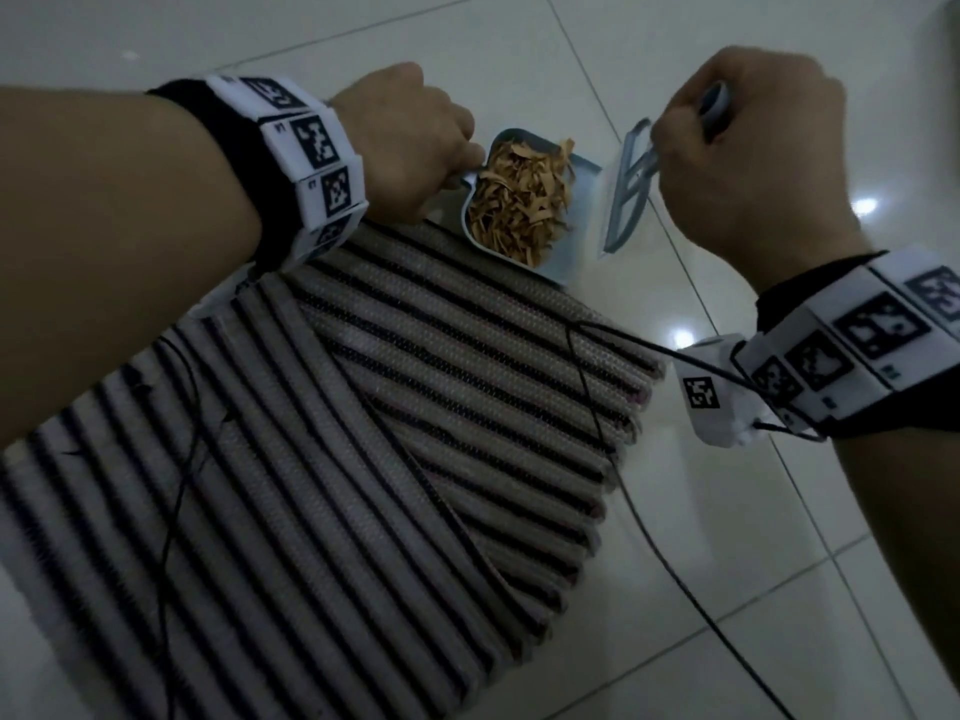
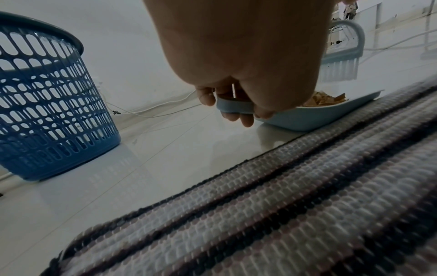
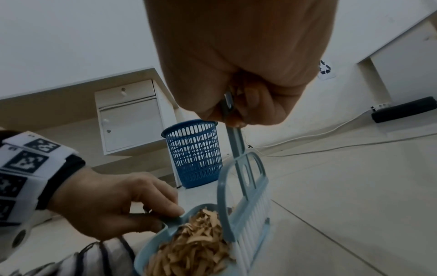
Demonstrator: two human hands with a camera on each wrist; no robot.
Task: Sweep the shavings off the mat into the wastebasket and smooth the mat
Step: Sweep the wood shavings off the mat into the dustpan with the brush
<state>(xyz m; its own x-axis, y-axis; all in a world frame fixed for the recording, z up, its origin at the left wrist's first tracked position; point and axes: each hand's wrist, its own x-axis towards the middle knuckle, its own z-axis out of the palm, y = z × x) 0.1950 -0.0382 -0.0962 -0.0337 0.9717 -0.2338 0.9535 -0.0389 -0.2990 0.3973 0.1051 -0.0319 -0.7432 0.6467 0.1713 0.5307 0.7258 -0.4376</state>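
Shavings (image 1: 519,194) are heaped in the light-blue dustpan (image 1: 569,241), which sits at the mat's (image 1: 363,407) far corner, about 12 o'clock in the head view. Visible mat surface looks free of shavings.

Left hand (image 1: 410,153) is curled round the dustpan handle, fingers wrapped under it, pan lip resting on the mat edge. Right hand (image 1: 748,148) is fisted round the brush (image 1: 631,184) handle; brush head hangs bristles-down at the pan's open lip, roughly 3 o'clock of the pile.

Wastebasket (image 2: 47,104) (blue, lattice wall) stands on the tile (image 1: 779,563) well apart from the pan, at 9 o'clock in the left wrist view, upright, mouth open.

Step in hand, as I read it: carry and dump.
- Tip the pan heel-down before lifting, since the pile is heaped near the lip.
- Keep the brush against the open lip as a gate.
- Move slowly and level; shavings look light and will drift.
- Get the lip over the basket rim before tipping. Lattice holes may leak small bits, so pour to the centre.
- Mat has a diagonal fold; smooth it after.
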